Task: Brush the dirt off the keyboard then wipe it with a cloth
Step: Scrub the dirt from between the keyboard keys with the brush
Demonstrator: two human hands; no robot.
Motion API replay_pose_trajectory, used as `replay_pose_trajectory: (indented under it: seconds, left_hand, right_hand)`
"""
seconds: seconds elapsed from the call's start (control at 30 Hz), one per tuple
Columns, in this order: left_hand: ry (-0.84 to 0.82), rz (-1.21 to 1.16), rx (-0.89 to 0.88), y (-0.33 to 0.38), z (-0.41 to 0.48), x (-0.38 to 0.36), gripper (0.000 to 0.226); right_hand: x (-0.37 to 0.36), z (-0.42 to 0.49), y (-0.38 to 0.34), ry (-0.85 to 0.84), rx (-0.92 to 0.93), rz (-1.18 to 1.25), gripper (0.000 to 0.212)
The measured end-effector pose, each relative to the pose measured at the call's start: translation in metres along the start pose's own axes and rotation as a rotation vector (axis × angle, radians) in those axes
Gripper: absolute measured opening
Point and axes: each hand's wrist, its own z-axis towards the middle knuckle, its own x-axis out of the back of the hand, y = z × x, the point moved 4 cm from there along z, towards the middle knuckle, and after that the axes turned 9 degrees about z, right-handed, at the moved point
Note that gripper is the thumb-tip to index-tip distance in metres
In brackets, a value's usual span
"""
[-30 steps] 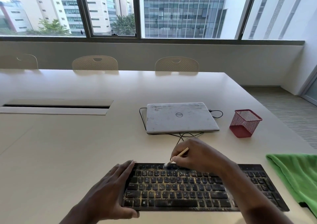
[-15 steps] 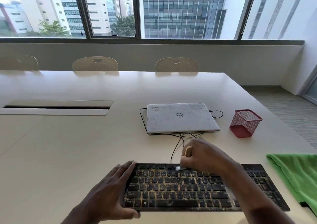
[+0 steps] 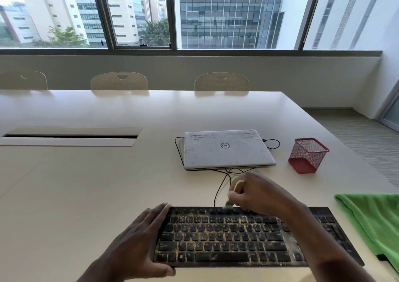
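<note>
A black keyboard (image 3: 226, 236) speckled with yellowish dirt lies at the near edge of the table. My left hand (image 3: 133, 245) holds its left end, fingers straight along the side and thumb under the front edge. My right hand (image 3: 261, 193) grips a small brush (image 3: 236, 188) with a pale wooden handle. Its bristles touch the top key row near the middle. A green cloth (image 3: 375, 223) lies on the table just right of the keyboard.
A shut white laptop (image 3: 226, 149) with black cables sits behind the keyboard. A red mesh pen holder (image 3: 307, 155) stands to its right. The table's right edge runs close to the cloth. Chairs line the far side.
My right hand has swept the brush rightward along the top key row, and the handle has tipped more upright. My left hand has stayed on the keyboard's left end.
</note>
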Motion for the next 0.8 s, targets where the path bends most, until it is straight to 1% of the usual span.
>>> replay_pose_trajectory:
  seconds: [0.1,0.17,0.23,0.3,0.4,0.47,0.6,0.73,0.8]
  left_hand:
    - [0.000,-0.018,0.009,0.001,-0.001,0.002,0.141]
    - [0.000,-0.021,0.001,0.002,0.000,0.003,0.140]
    - [0.000,-0.016,-0.002,0.002,0.000,0.003,0.140]
    - [-0.003,-0.013,0.007,0.002,0.000,0.002,0.140]
    - [0.000,-0.014,0.017,0.002,-0.001,0.001,0.140]
    - [0.011,-0.016,0.018,0.002,-0.002,0.001,0.140]
    - [0.008,-0.013,0.014,0.002,-0.001,0.002,0.140]
    - [0.011,-0.018,0.011,0.003,-0.001,0.004,0.138]
    - [0.005,-0.018,0.009,0.004,-0.001,0.006,0.137]
  right_hand:
    - [0.000,0.000,-0.001,-0.033,-0.017,0.000,0.038]
    - [0.000,0.001,-0.006,-0.025,0.001,0.017,0.036]
    - [0.000,0.003,-0.011,0.027,0.028,0.038,0.027]
    - [-0.001,0.004,-0.015,0.057,0.034,0.002,0.017]
    - [-0.008,0.005,-0.015,-0.037,0.020,-0.085,0.010]
    - [-0.009,0.004,-0.016,-0.079,0.009,-0.085,0.010]
    - [-0.002,0.003,-0.016,-0.021,-0.003,-0.065,0.009]
    - [-0.009,0.003,-0.017,-0.118,-0.001,-0.057,0.010]
    - [-0.007,0.004,-0.014,-0.073,-0.008,-0.047,0.012]
